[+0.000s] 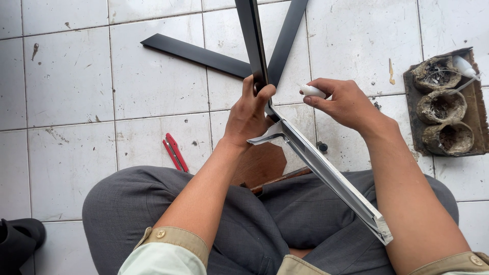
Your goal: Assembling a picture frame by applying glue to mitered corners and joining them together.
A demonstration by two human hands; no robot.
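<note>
My left hand grips the corner joint where a black frame bar meets a silvery frame bar. The silvery bar slants down to the right across my lap and ends near my right forearm. My right hand is closed on a small white tube, its tip pointing left toward the joint and a little apart from it. I sit on a white tiled floor with my grey trouser knees spread.
Two more black bars lie crossed on the tiles behind the joint. Red-handled pliers lie left of my left wrist. At right a wooden tray holds three rusty tins of small metal parts. A dark shoe sits at bottom left.
</note>
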